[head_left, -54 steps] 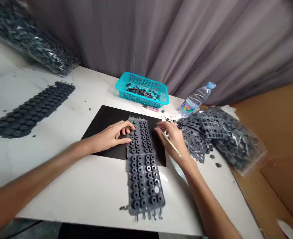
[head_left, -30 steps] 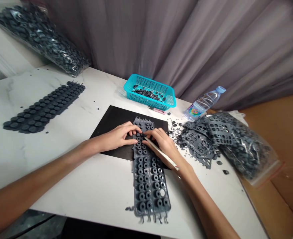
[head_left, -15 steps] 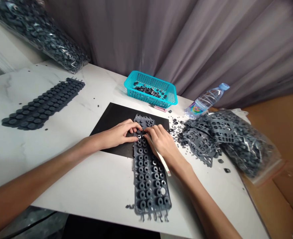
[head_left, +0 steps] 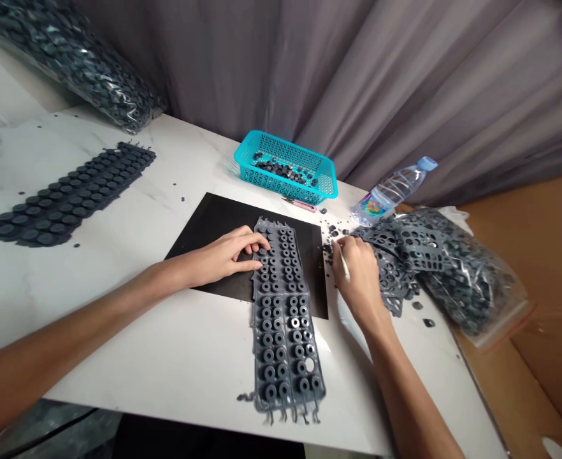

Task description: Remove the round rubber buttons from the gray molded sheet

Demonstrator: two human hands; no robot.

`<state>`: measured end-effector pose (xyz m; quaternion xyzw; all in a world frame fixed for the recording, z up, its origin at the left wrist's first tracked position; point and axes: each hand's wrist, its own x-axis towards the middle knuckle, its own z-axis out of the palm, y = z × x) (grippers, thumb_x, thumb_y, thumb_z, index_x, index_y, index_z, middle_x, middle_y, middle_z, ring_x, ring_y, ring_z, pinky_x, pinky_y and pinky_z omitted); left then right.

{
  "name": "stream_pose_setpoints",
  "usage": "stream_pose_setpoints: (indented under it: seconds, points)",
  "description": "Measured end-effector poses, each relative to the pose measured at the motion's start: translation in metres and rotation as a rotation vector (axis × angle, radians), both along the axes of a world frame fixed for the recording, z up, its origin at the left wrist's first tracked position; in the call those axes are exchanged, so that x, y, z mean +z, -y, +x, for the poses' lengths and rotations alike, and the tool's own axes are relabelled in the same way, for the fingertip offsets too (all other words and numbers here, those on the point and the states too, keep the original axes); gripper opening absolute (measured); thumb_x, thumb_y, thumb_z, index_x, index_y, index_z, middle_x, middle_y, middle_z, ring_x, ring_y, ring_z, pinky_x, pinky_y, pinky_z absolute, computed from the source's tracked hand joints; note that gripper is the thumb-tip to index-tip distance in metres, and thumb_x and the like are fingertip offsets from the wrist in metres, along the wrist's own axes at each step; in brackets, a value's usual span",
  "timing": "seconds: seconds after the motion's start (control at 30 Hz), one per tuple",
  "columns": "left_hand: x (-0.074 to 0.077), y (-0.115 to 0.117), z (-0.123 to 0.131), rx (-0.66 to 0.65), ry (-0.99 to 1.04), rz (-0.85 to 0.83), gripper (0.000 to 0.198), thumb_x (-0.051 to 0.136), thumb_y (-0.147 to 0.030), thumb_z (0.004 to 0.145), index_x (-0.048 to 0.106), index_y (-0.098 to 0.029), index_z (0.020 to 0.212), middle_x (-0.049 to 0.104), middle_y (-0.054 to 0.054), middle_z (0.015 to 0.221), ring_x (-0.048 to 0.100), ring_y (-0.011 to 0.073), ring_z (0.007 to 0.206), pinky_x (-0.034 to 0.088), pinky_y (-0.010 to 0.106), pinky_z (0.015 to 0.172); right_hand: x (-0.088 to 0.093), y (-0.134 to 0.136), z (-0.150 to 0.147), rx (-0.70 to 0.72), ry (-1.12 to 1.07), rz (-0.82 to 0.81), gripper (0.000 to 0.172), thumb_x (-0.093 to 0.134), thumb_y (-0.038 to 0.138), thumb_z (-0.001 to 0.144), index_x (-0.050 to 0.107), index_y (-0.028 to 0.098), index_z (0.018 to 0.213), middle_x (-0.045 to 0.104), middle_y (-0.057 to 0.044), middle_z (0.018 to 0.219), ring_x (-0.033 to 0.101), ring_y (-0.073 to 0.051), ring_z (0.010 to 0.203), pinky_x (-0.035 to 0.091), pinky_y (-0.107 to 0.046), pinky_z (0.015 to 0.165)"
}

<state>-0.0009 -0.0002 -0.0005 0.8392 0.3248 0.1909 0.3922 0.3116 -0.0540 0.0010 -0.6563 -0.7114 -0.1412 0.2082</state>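
Note:
A long dark grey rubber sheet [head_left: 281,293] with rows of round, ring-like studs lies lengthwise in front of me, its far part on a black mat [head_left: 204,233]. One stud position near its close end shows a white hole. My left hand [head_left: 236,254] rests at the sheet's far left edge, thumb and fingers apart, fingertips touching the studs. To the right of the sheet, my right hand [head_left: 360,268] is closed around a slim white stick-like tool [head_left: 344,262]. Its fingers are over small black rubber bits [head_left: 333,231] scattered on the table; the tool's far tip is hidden.
A turquoise basket [head_left: 285,188] holds dark pieces, with a pink-handled cutter [head_left: 302,205] before it. At right are a water bottle [head_left: 390,191], perforated rubber scraps [head_left: 389,268] and a filled plastic bag [head_left: 476,287]. Another studded sheet [head_left: 71,197] and a big bag [head_left: 80,64] are at left.
My right hand has moved right with the white tool, off the studded sheet to the scattered bits. My left hand stays at the sheet's edge. The view has shifted slightly.

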Motion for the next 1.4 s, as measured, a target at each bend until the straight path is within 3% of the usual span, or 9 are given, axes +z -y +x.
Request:
stream_pose_setpoints:
  seconds: [0.1,0.17,0.23,0.43,0.67,1.1,1.23,1.4]
  points:
    - [0.001,0.003,-0.001,0.005,0.022,0.001,0.032,0.062,-0.041,0.098,0.061,-0.026,0.126,0.054,0.004,0.11,0.054,0.0176,0.092,0.046,0.03,0.08,0.001,0.005,0.017,0.013,0.007,-0.033,0.029,0.04,0.033,0.108,0.062,0.014,0.11,0.061,-0.015,0.091,0.056,-0.033,0.088,0.049,-0.047,0.081]
    - [0.001,0.004,-0.001,0.007,0.057,-0.002,0.03,0.062,-0.04,0.098,0.059,-0.025,0.124,0.056,0.004,0.111,0.055,0.0185,0.096,0.046,0.03,0.08,0.004,0.005,0.012,0.053,-0.062,-0.042,0.033,0.042,0.034,0.108,0.057,0.013,0.128,0.064,-0.015,0.097,0.058,-0.034,0.093,0.05,-0.048,0.084]
    - [0.001,0.005,0.0,0.013,0.085,-0.005,0.03,0.064,-0.04,0.097,0.057,-0.024,0.121,0.057,0.005,0.113,0.055,0.0193,0.099,0.047,0.031,0.079,0.009,0.002,-0.003,0.118,-0.187,-0.076,0.034,0.046,0.036,0.108,0.054,0.017,0.134,0.066,-0.012,0.099,0.061,-0.031,0.093,0.051,-0.047,0.086]
    - [0.003,0.008,0.002,0.111,0.049,0.005,0.028,0.069,-0.043,0.094,0.059,-0.02,0.107,0.056,0.004,0.106,0.054,0.0172,0.088,0.049,0.032,0.08,0.022,0.004,-0.062,0.413,-0.57,-0.221,0.018,0.066,0.04,0.102,0.067,0.022,0.104,0.073,-0.004,0.096,0.066,-0.02,0.079,0.055,-0.033,0.077]
    - [0.002,0.007,0.003,0.121,0.082,0.005,0.023,0.071,-0.037,0.091,0.062,-0.019,0.102,0.056,0.002,0.098,0.053,0.0159,0.081,0.05,0.032,0.077,0.027,0.008,-0.08,0.627,-0.465,-0.288,0.019,0.064,0.041,0.104,0.067,0.023,0.106,0.069,-0.007,0.105,0.064,-0.024,0.096,0.054,-0.038,0.091]
    - [-0.003,0.005,0.003,0.113,0.106,-0.014,0.026,0.072,-0.04,0.091,0.062,-0.019,0.103,0.055,0.002,0.1,0.051,0.0156,0.081,0.049,0.032,0.076,0.02,0.005,-0.077,0.672,-0.389,-0.322,0.011,0.06,0.034,0.107,0.063,0.024,0.111,0.066,-0.008,0.112,0.064,-0.023,0.106,0.054,-0.038,0.098]
    - [-0.003,0.004,0.003,0.108,0.113,-0.016,0.027,0.074,-0.04,0.09,0.062,-0.019,0.101,0.055,0.002,0.099,0.052,0.0159,0.082,0.049,0.031,0.075,0.019,0.005,-0.081,0.66,-0.327,-0.283,0.015,0.056,0.037,0.108,0.063,0.024,0.11,0.066,-0.01,0.119,0.064,-0.025,0.112,0.055,-0.041,0.101]
    - [-0.002,0.003,0.003,0.106,0.124,-0.021,0.024,0.074,-0.038,0.09,0.061,-0.019,0.099,0.056,0.002,0.099,0.052,0.0152,0.08,0.049,0.032,0.075,0.02,0.007,-0.084,0.62,-0.255,-0.252,0.021,0.053,0.036,0.109,0.062,0.023,0.124,0.066,-0.012,0.121,0.063,-0.027,0.115,0.057,-0.043,0.1]
